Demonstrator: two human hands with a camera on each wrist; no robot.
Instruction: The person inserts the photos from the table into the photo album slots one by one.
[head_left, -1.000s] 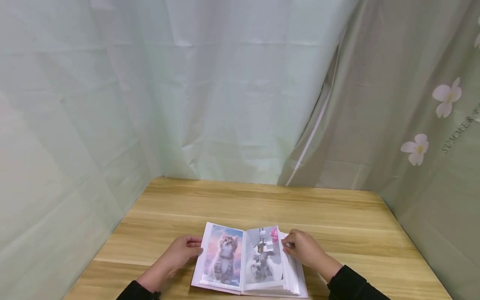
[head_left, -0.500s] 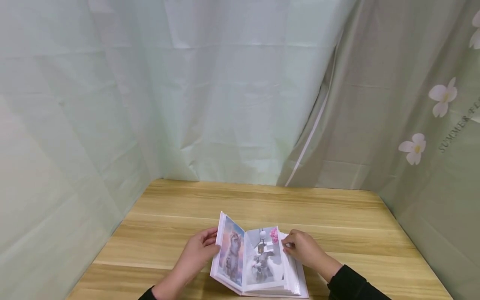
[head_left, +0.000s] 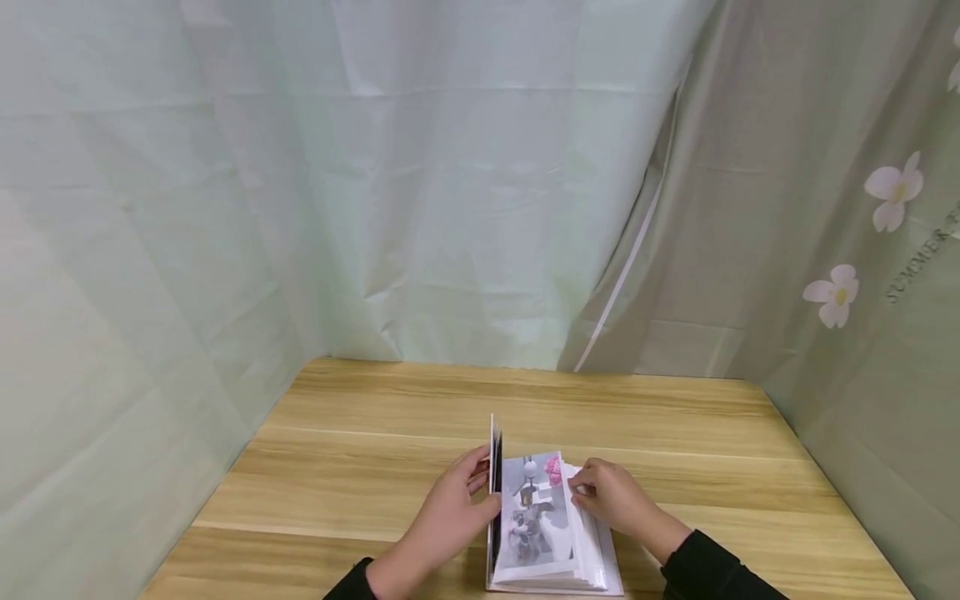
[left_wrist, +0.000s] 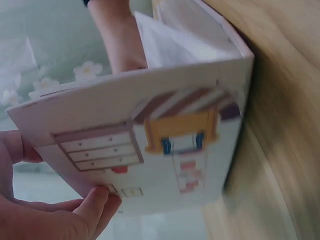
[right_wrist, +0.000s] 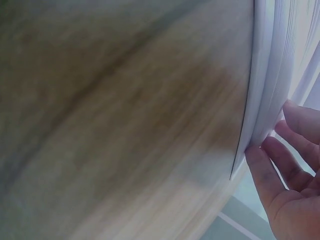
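A small photo album [head_left: 534, 521] lies open on the wooden table, its left cover raised nearly upright. My left hand [head_left: 452, 507] holds the free edge of that cover. In the left wrist view the outer cover [left_wrist: 175, 125] carries printed drawings of a drawer chest and a striped awning, with left fingers [left_wrist: 100, 205] on its edge. On the other side, my right hand [head_left: 613, 497] pinches at the far right edge of the pages. The right wrist view shows the right fingertips [right_wrist: 255, 155] against the stacked page edges [right_wrist: 270, 75]. A grey cat photo with a pink flower faces up.
The wood-grain table [head_left: 360, 417] stretches behind and to both sides of the album. Pale curtains [head_left: 450, 208] hang around its back and sides, with white flowers [head_left: 831, 296] printed on the right one.
My left hand has moved to the right, swinging the left cover and its pages up from flat to nearly upright. The kitten photo has gone out of sight. My right hand stays put.
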